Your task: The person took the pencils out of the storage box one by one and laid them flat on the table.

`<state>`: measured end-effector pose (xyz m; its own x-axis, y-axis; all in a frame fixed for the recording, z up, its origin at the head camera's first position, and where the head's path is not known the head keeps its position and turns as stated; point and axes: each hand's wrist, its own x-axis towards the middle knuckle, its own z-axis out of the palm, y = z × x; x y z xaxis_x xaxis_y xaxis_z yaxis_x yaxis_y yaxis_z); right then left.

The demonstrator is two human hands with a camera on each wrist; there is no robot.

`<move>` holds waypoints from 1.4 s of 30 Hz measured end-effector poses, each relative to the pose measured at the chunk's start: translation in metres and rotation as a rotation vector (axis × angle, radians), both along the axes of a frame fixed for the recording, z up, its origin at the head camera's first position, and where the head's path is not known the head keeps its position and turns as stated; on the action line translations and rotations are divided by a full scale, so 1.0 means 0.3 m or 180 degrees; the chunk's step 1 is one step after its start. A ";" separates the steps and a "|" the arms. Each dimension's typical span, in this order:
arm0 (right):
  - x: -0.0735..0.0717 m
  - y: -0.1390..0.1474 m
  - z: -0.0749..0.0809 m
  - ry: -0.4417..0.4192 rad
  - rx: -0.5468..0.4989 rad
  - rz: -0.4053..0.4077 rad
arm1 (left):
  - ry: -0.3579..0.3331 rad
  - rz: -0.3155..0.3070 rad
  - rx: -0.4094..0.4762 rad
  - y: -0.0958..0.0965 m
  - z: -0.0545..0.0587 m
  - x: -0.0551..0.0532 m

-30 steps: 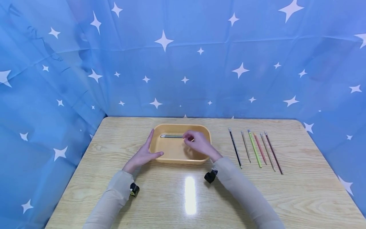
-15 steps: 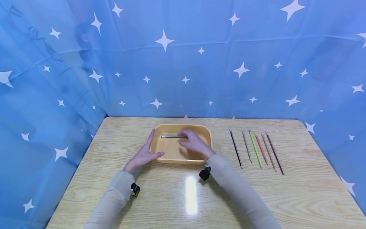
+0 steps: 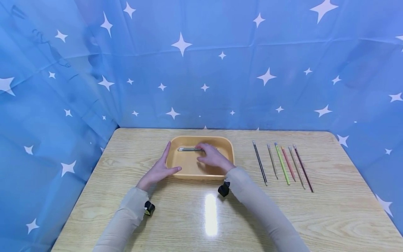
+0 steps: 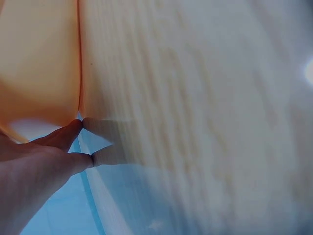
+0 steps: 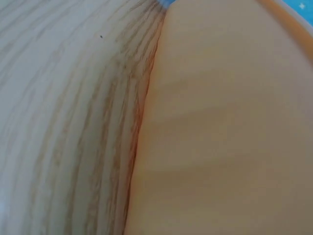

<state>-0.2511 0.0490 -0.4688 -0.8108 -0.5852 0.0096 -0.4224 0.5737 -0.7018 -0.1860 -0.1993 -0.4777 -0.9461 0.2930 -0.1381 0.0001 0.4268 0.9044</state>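
Observation:
An orange-tan tray (image 3: 196, 176) stands on the wooden table. My left hand (image 3: 156, 172) is spread with straight fingers along the tray's left side, its thumb near the front rim; in the left wrist view, the fingertips touch the tray's outer wall (image 4: 39, 63). Inside, near the back wall, dark pencils (image 3: 187, 149) lie sideways close together, eraser ends to the left; their exact number is hard to tell. My right hand (image 3: 214, 157) reaches over the front rim, fingers curled round a pencil, hiding the right ends. The right wrist view shows only the tray's outer wall (image 5: 220, 122) and table.
To the right of the tray, several pencils lie in a row: a dark one (image 3: 260, 163), a green one (image 3: 282, 163), a red one (image 3: 288, 163), a maroon one (image 3: 303, 168) and others. A blue star-patterned curtain (image 3: 201, 70) hangs behind the table (image 3: 176, 210).
My right hand has shifted left over the pencils inside the tray, mostly in the first half second. The left hand stays at the tray's left side.

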 end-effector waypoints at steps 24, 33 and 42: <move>0.019 -0.014 -0.006 0.0474 0.0767 -0.0181 | 0.0085 0.0002 0.0006 -0.002 -0.007 -0.010; 0.010 -0.008 -0.015 0.0404 0.0581 -0.0157 | 0.0038 -0.0051 -0.0062 0.016 0.052 0.011; 0.005 0.010 -0.017 0.0106 -0.0257 -0.0121 | 0.0048 -0.0077 -0.0052 0.030 0.123 0.044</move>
